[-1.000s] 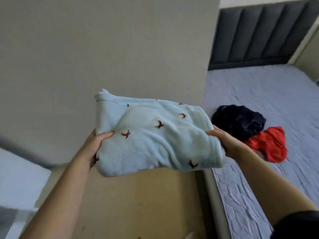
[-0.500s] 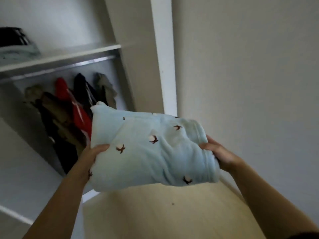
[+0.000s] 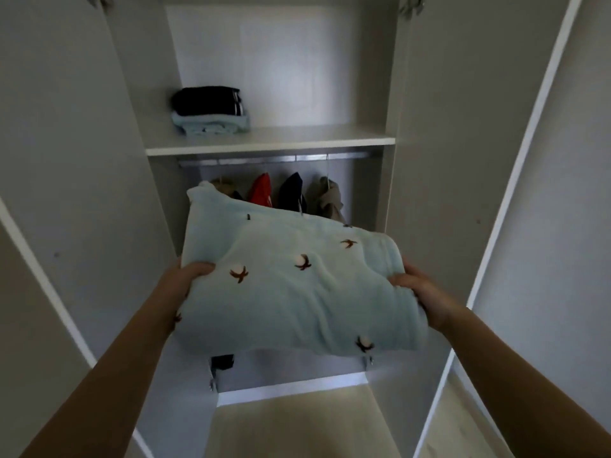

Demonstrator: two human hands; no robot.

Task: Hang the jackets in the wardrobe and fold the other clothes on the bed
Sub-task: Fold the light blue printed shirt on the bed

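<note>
**A:** Two arms in view now. The left forearm (image 3: pixel 109 368) is bare from the bottom edge right up to the wrist.

**B:** Same with the right forearm (image 3: pixel 519 365), bare its whole length. The left hand (image 3: pixel 186 280) and right hand (image 3: pixel 426 299) are bare too, with slim fingers.

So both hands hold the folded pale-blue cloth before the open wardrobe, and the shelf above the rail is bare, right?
Not bare: the head view shows the shelf carrying a dark folded garment stacked on a pale-blue one. The rest stands: left hand and right hand hold the folded pale-blue cloth.
</note>
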